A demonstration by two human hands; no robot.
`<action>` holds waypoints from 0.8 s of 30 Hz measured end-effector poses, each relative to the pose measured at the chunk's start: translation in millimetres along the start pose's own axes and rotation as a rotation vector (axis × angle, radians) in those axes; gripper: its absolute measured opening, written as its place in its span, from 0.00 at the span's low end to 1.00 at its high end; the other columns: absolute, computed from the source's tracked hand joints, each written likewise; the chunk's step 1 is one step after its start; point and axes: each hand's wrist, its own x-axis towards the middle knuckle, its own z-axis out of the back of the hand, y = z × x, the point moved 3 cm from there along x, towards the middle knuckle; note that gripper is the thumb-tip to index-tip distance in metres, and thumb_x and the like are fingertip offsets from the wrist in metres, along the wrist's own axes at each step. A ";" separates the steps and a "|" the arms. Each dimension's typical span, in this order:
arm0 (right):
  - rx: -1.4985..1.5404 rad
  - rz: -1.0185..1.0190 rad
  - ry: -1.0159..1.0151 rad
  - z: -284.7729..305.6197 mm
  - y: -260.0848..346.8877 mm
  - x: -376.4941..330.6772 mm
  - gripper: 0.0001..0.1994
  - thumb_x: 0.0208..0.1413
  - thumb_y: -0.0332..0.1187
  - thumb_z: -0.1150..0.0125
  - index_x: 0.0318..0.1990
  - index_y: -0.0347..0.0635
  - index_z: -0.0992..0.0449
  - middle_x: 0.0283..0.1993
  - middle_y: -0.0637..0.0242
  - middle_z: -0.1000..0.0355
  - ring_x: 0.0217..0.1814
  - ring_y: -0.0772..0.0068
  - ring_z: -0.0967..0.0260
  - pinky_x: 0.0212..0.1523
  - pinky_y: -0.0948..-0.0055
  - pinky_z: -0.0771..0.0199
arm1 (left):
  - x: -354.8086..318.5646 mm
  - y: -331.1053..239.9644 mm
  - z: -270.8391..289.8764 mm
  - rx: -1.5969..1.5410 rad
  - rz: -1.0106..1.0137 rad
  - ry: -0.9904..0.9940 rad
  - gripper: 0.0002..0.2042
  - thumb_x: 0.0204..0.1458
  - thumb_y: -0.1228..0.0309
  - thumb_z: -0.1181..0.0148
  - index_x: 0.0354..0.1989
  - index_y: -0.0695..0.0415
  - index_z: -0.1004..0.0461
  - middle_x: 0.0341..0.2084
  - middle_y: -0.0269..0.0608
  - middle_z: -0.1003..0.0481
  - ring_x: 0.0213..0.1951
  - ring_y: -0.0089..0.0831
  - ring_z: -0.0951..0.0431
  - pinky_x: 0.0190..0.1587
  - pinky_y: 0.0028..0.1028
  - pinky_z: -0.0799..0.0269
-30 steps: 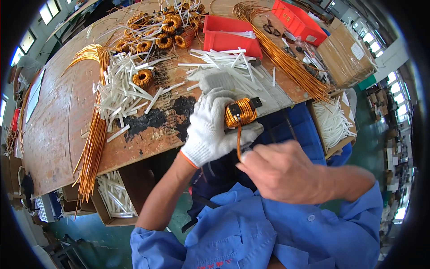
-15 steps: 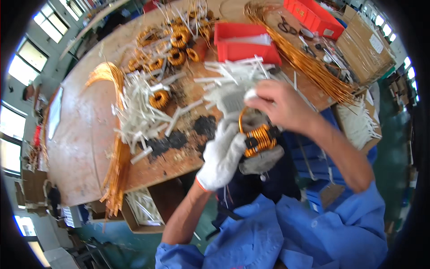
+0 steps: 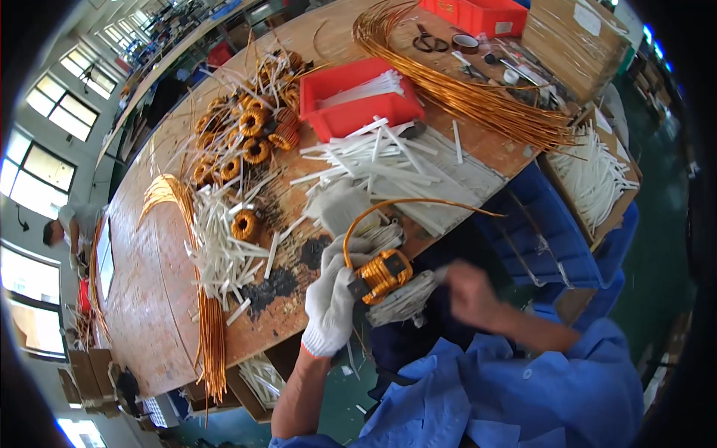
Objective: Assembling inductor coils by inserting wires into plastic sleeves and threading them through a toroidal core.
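My left hand (image 3: 332,302), in a white knit glove with an orange cuff, is closed on a copper-wound coil (image 3: 386,275) with black pieces at its side. From the coil a thick copper wire (image 3: 418,200) arcs up and then runs right to a loose end. My right hand (image 3: 474,297), without a full glove, is right of the coil, apart from the wire. Motion smears its fingers, so what they hold, if anything, does not show. Just below the coil and left of that hand is a bundled greyish-white cloth (image 3: 403,300).
White sleeve tubes lie in piles (image 3: 224,239) on the wooden table (image 3: 142,299), beside several finished coils (image 3: 252,123). A red bin (image 3: 362,97) holds white strips. Copper wire bundles (image 3: 478,101) lie at right and left. Scissors (image 3: 431,41) are at the back; a blue crate (image 3: 534,224) stands right.
My right hand has moved from above the coil down to its right, away from the wire. The wire now extends right, its end loose. The view has shifted.
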 end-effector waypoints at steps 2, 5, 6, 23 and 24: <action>-0.114 -0.029 -0.254 45.8 -20.7 59.7 0.15 0.53 0.14 0.51 0.44 0.33 0.21 0.36 0.45 0.26 0.43 0.40 0.24 0.42 0.54 0.26 | 1.8 -0.7 -0.8 0.020 0.016 0.023 0.23 0.76 0.57 0.56 0.50 0.67 0.21 0.58 0.52 0.25 0.67 0.46 0.31 0.72 0.41 0.40; -0.220 0.038 -0.381 69.0 -88.4 141.8 0.17 0.58 0.17 0.51 0.51 0.32 0.21 0.50 0.45 0.23 0.46 0.39 0.24 0.45 0.53 0.24 | 5.6 -3.2 -7.2 -0.008 0.071 0.016 0.26 0.75 0.53 0.55 0.50 0.66 0.20 0.59 0.52 0.25 0.68 0.47 0.32 0.73 0.42 0.42; -0.248 0.043 -0.364 70.2 -97.8 166.9 0.17 0.58 0.17 0.49 0.53 0.32 0.21 0.52 0.48 0.23 0.50 0.41 0.24 0.50 0.53 0.24 | 4.8 -1.6 -7.1 -0.002 0.087 0.007 0.27 0.75 0.52 0.55 0.50 0.66 0.20 0.58 0.52 0.25 0.68 0.48 0.32 0.73 0.43 0.43; -0.796 0.221 0.127 62.4 -130.5 246.9 0.08 0.57 0.23 0.39 0.44 0.38 0.21 0.47 0.54 0.27 0.53 0.53 0.29 0.52 0.56 0.30 | 0.3 0.3 -3.8 0.132 0.162 -0.041 0.27 0.73 0.53 0.56 0.44 0.68 0.21 0.54 0.52 0.23 0.60 0.43 0.26 0.65 0.39 0.36; -0.630 0.207 0.101 66.6 -129.5 248.5 0.09 0.57 0.23 0.37 0.45 0.37 0.21 0.47 0.54 0.27 0.53 0.53 0.28 0.52 0.55 0.30 | 1.0 -0.1 -4.5 0.132 0.153 -0.040 0.26 0.73 0.53 0.56 0.44 0.68 0.21 0.54 0.52 0.23 0.60 0.43 0.26 0.65 0.39 0.36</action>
